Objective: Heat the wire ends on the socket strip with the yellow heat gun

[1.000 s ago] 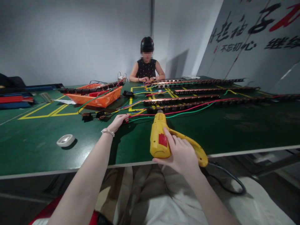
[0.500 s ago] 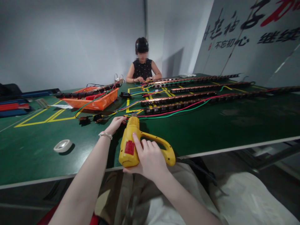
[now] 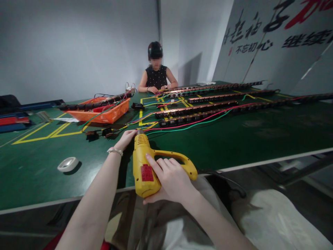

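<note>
My right hand (image 3: 170,175) is wrapped around the body of a yellow heat gun (image 3: 144,152) with a red vent label at its back. The gun's metal nozzle points away from me, close to the fingers of my left hand (image 3: 126,139). Those fingers are pinched at the ends of the coloured wires (image 3: 179,128), red and green among them; the exact spot they grip is hidden beside the nozzle. Just beyond lie long dark strips with copper-coloured tops (image 3: 192,117), which the wires run along.
An orange basket (image 3: 114,111) holding dark strips and wires stands at the back left. Small black connectors (image 3: 106,132) lie in front of it. A white tape roll (image 3: 68,164) is on the green table (image 3: 33,180) at left. A co-worker (image 3: 157,74) sits across the table.
The heat gun has swung, its nozzle shifting left toward my left fingers and its rear end drawing slightly nearer to me. My left hand keeps its pinch in nearly the same place.
</note>
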### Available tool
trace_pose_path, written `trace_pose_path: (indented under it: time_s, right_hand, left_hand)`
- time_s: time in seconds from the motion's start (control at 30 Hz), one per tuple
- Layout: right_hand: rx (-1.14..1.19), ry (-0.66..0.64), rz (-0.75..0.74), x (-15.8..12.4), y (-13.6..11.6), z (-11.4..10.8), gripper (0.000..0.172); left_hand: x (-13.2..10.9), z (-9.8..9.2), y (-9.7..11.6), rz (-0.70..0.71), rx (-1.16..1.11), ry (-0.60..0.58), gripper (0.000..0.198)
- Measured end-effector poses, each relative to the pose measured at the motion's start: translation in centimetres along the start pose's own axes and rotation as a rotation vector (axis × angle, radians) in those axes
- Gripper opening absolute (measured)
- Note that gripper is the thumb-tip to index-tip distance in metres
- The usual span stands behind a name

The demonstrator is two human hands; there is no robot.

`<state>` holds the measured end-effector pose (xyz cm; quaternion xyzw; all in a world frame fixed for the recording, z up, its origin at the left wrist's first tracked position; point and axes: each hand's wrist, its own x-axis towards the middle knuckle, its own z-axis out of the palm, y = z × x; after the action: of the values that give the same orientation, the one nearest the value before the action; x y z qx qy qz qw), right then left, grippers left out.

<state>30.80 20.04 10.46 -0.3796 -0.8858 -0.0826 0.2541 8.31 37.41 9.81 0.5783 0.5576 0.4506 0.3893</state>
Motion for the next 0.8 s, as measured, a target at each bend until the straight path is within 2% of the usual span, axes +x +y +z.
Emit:
trace_pose_path:
  time_s: [0.23,0.8]
  right_hand:
    - [0.049,-0.069,0.041,0.2,1.2,-0.8,0.115]
    - [-0.011,-0.07,0.121,-1.4,5.3,-2.4,0.118]
  left_hand:
    - [0.9,0.0,-1.0,0.054,-0.02,0.003,0.038]
    - [0.8,-0.1,-0.7,0.1,-0.003,-0.01,0.038]
